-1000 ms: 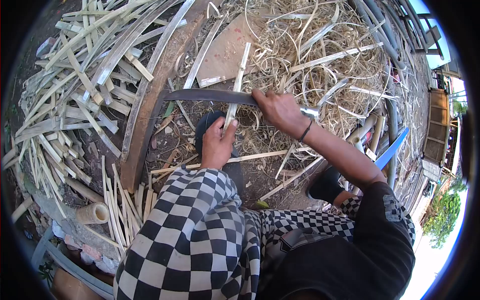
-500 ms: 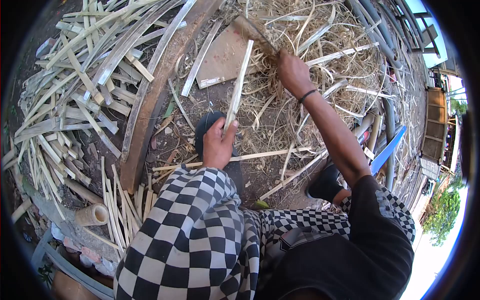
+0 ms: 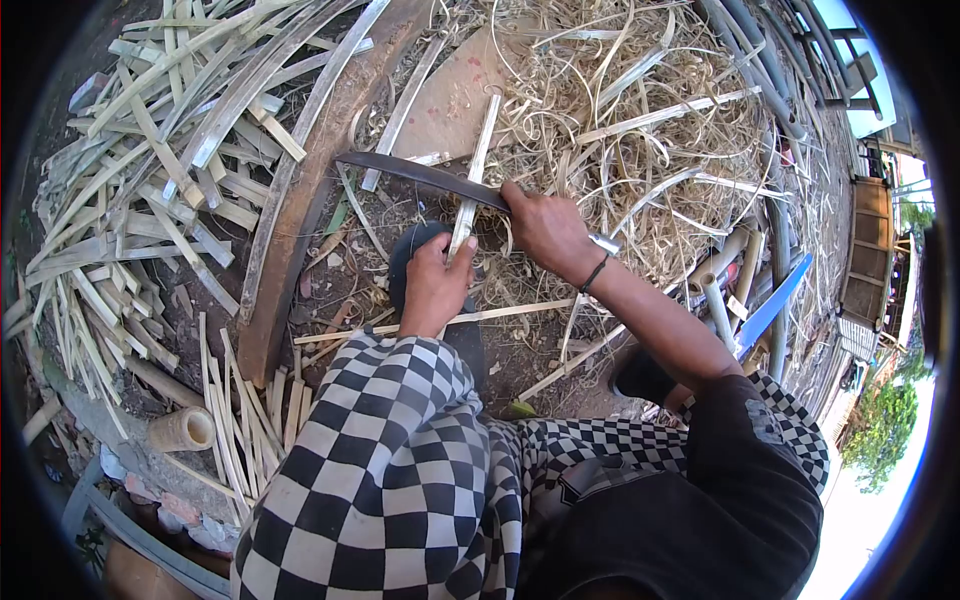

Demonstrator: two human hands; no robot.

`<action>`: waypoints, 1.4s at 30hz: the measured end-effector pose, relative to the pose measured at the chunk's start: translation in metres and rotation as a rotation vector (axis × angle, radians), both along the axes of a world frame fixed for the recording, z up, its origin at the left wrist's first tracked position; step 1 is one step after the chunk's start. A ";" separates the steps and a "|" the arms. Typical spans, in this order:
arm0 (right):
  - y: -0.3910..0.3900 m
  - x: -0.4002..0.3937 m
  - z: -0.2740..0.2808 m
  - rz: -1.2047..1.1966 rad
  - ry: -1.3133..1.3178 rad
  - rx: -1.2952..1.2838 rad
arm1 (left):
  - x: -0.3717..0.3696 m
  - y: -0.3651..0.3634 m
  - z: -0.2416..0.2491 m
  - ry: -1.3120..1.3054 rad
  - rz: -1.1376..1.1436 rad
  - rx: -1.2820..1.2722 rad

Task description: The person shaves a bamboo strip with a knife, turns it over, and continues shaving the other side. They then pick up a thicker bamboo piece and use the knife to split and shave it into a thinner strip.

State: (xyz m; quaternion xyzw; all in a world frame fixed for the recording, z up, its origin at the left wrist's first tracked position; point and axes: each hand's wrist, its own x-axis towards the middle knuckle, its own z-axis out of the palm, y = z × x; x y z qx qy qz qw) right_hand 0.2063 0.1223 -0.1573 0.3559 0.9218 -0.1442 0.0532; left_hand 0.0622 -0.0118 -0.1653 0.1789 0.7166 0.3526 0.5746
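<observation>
My left hand (image 3: 437,285) is closed round the near end of a bamboo strip (image 3: 486,135), which points away from me over the ground. In my right hand (image 3: 548,230) is the handle of a long dark machete (image 3: 420,174). Its blade lies across the strip a little beyond my left fingers, with the tip toward the left beam. Most of the handle is hidden by my fingers; a pale end shows behind my hand. Beneath the strip's far part is a flat board (image 3: 450,105) with reddish spots.
Split bamboo strips (image 3: 150,150) are piled at the left beside a long wooden beam (image 3: 290,230). Curly shavings (image 3: 620,130) cover the ground ahead and right. A blue saw-like blade (image 3: 775,305) leans at the right. A cut bamboo tube (image 3: 185,430) lies lower left.
My right hand has come nearer and left, bringing the machete from the far end of the strip to close beyond my left hand. My left hand stays almost in place.
</observation>
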 end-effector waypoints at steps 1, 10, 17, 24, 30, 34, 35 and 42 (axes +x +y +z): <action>0.001 0.001 -0.001 -0.011 -0.014 -0.052 | 0.002 -0.001 -0.002 0.068 -0.021 0.023; 0.018 -0.005 -0.007 -0.029 0.015 -0.063 | 0.002 -0.003 -0.011 0.160 -0.052 0.112; 0.041 -0.002 -0.002 0.007 -0.069 0.044 | 0.002 -0.004 0.000 0.199 -0.061 0.106; 0.081 -0.003 -0.015 -0.135 0.011 0.166 | 0.010 -0.012 -0.009 0.151 -0.017 0.149; 0.033 0.005 0.004 0.163 -0.033 0.011 | 0.006 -0.012 -0.004 0.093 0.022 0.120; 0.059 0.001 -0.002 0.024 0.041 0.077 | 0.006 -0.016 -0.001 0.086 0.060 0.071; 0.050 0.001 -0.003 -0.005 0.042 0.011 | 0.005 -0.013 -0.002 0.093 0.064 0.079; 0.074 -0.011 -0.006 -0.020 0.060 0.106 | 0.009 -0.018 -0.011 0.101 0.058 0.196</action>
